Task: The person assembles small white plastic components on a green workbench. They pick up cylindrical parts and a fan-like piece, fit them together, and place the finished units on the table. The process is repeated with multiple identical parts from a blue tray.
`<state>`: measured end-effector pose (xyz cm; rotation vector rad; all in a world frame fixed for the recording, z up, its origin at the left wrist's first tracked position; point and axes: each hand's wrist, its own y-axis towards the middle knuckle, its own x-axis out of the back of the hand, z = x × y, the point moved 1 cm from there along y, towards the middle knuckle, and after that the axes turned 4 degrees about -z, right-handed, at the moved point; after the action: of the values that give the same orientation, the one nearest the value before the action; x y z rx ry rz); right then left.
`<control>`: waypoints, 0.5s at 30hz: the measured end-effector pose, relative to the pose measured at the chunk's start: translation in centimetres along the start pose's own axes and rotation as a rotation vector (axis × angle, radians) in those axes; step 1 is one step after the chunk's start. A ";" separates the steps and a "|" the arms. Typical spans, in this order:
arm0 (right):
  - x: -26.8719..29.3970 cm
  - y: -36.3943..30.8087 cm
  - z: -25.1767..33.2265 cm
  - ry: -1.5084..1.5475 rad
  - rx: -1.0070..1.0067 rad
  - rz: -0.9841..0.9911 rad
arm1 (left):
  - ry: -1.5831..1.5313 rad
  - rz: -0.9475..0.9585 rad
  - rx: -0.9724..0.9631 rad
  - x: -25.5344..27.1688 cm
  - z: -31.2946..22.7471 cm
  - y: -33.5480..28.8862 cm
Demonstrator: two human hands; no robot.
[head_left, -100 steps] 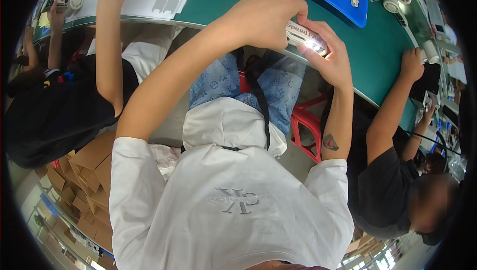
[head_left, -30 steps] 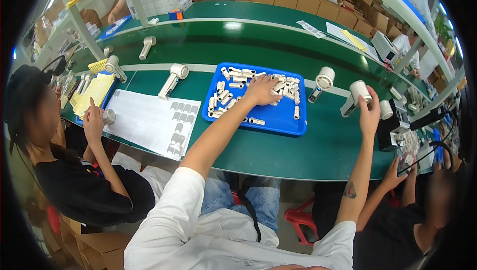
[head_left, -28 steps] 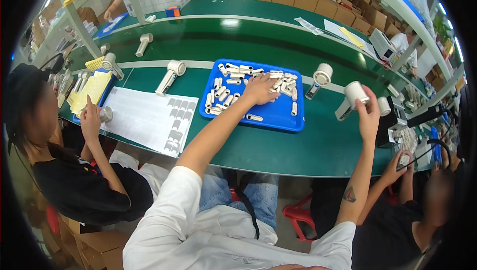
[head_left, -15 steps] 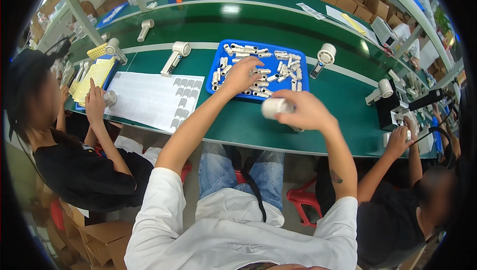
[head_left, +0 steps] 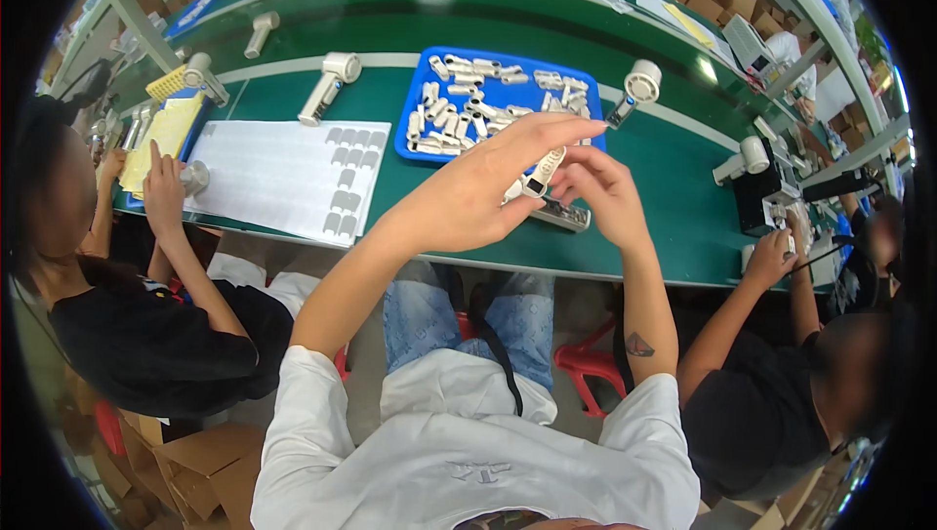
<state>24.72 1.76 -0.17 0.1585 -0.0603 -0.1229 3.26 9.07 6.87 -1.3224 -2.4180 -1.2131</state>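
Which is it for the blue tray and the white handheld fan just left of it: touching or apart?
Apart. The head view shows bare green tabletop between the blue tray and the white handheld fan.

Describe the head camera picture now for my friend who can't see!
A person's left hand and right hand are close together, with a small white piece between them, at a green table. Beyond them is a blue tray of similar pieces, with a white sheet to its left and a fan to its right.
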 end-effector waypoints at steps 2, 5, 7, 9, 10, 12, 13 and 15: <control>-0.8 -1.9 1.2 0.271 0.041 0.082 | -0.008 0.053 -0.057 -0.5 -0.8 0.1; -2.1 -3.8 1.7 0.592 0.042 0.176 | -0.090 0.155 -0.016 -1.6 -1.5 0.0; -1.7 -4.1 0.8 0.724 -0.047 0.258 | -0.083 0.206 0.016 -2.1 -1.5 -0.2; -1.6 -4.3 0.1 0.810 -0.089 0.253 | -0.084 0.164 0.024 -2.3 -0.8 -0.4; -1.9 -4.5 -0.1 0.834 -0.092 0.207 | -0.085 0.143 0.028 -2.4 -0.4 -0.5; -1.9 -4.4 -0.4 0.834 -0.094 0.097 | -0.006 0.004 0.013 -2.8 0.7 -0.8; -1.9 -4.3 -0.6 0.815 -0.096 0.027 | 0.032 -0.065 0.006 -3.0 1.3 -1.0; -1.4 -4.4 -1.4 0.791 -0.081 -0.094 | -0.068 -0.105 0.179 -3.5 2.7 -0.9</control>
<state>22.92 -2.17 -2.31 0.1200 0.7405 -0.1487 5.38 8.49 2.94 -1.2185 -2.6032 -0.9609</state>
